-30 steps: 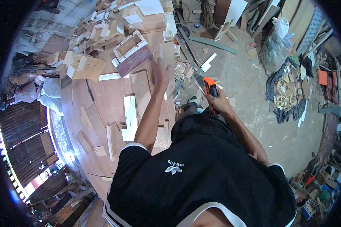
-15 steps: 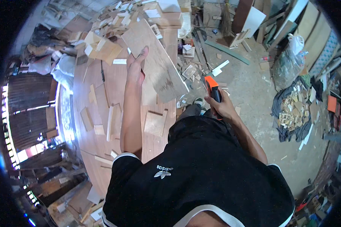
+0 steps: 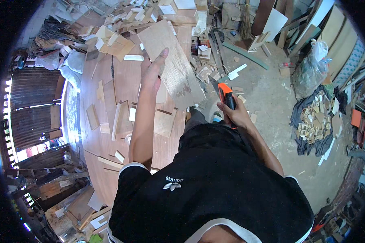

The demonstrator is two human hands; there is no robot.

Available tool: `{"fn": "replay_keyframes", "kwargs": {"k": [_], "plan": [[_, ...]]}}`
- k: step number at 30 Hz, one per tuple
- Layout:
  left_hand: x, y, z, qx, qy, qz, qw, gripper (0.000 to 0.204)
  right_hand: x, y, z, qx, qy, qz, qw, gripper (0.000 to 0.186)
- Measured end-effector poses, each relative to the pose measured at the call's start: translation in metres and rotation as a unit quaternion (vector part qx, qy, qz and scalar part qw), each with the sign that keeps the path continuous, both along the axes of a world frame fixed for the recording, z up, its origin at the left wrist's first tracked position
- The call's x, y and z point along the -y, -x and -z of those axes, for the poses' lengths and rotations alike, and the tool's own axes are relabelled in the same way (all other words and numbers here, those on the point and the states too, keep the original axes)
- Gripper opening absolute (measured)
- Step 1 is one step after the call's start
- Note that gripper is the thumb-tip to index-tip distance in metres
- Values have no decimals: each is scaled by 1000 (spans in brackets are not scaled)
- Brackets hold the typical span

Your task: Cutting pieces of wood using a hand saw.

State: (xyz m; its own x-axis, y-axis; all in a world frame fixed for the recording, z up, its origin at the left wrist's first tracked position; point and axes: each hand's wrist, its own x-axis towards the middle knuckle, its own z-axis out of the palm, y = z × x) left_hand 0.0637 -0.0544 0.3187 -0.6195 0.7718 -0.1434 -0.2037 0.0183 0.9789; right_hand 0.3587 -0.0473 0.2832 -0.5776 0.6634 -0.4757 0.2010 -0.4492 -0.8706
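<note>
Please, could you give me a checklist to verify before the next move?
1. Left hand grips board: ok, thumb on its face.
2. Right hand grips saw by its handle: ok.
3. Blade clear of board: cannot tell; they look close.
4. Board supported by table: cannot tell.
5. Table free of wood pieces: not ok, several lie on it.
6. Floor free of scraps: not ok.

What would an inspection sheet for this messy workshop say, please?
Surface: wooden table, with loose wood pieces scattered on it.
Things in use: wide board; saw with an orange and black handle.
Clutter: wood scraps heaped on a dark sheet on the floor.
Hands: left hand grips the wide board; right hand grips the saw.
Cables: nothing seen.
Surroundings: broom, plastic bag.
</note>
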Motion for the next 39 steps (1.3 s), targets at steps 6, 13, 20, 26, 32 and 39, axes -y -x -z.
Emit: {"fn": "replay_keyframes", "kwargs": {"k": [6,13,20,26,32,39], "plan": [[-10,-13,9,277,-108,-4,955,48,7,-8,8,-12,-54,27,998,26],[-36,-4,63,416,-420,424,686,22,14,-12,1,4,-36,53,998,25],[-53,-32,31,439,-503,423,612,20,22,-16,4,10,-22,86,996,26],[-50,-32,22,438,-496,427,616,22,23,-15,10,5,-15,88,996,26],[-48,-14,32,359,-462,444,678,22,26,-8,-8,15,-47,77,996,24],[-29,-6,68,299,-406,294,812,38,26,7,-24,11,-131,41,990,23]]}}
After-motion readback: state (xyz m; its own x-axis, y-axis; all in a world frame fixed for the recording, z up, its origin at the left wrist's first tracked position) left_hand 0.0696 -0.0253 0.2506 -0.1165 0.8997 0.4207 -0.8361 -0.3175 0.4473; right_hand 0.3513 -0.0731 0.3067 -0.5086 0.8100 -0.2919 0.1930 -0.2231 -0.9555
